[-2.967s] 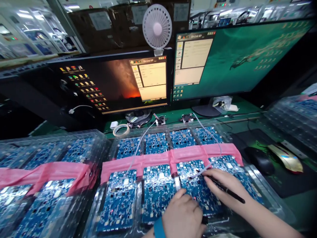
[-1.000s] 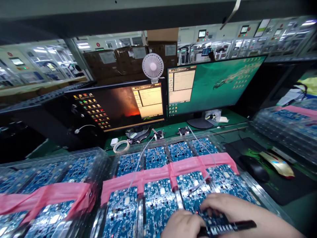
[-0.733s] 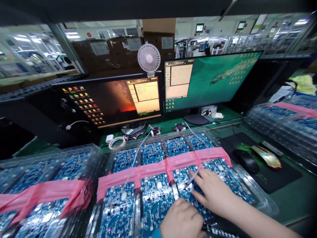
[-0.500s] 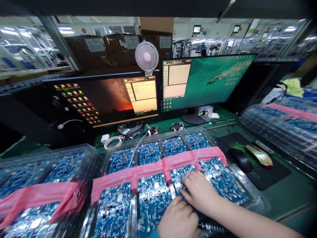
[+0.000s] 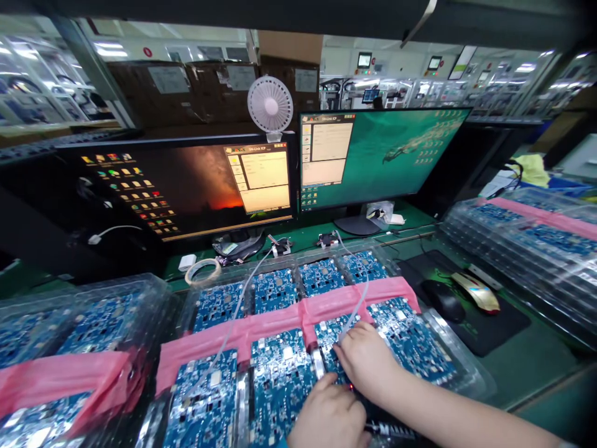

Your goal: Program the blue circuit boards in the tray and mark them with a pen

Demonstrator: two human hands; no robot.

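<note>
My right hand [image 5: 368, 361] lies on a blue circuit board [image 5: 329, 330] in the near row of a clear tray [image 5: 466, 373]. Its fingertips are closed at the plug end of a grey cable [image 5: 361, 298]. Just below it, my left hand [image 5: 326, 417] rests knuckles-up on the same board with its fingers curled. A small red light glows between the two hands. A black pen [image 5: 392, 429] lies under my right forearm. A pink strip [image 5: 280, 317] crosses the tray between its two rows of boards.
A second grey cable [image 5: 237, 311] runs to the leftmost near board. Two lit monitors [image 5: 186, 180] [image 5: 382, 155] and a white fan [image 5: 269, 104] stand behind. More trays of boards are stacked left [image 5: 84, 330] and right [image 5: 536, 249]. A black mouse [image 5: 443, 300] and a gold mouse [image 5: 476, 291] sit on a mat.
My right hand no longer holds the black pen, which now lies under my forearm. That hand has slid left to the cable's plug. The view has lifted and swung right.
</note>
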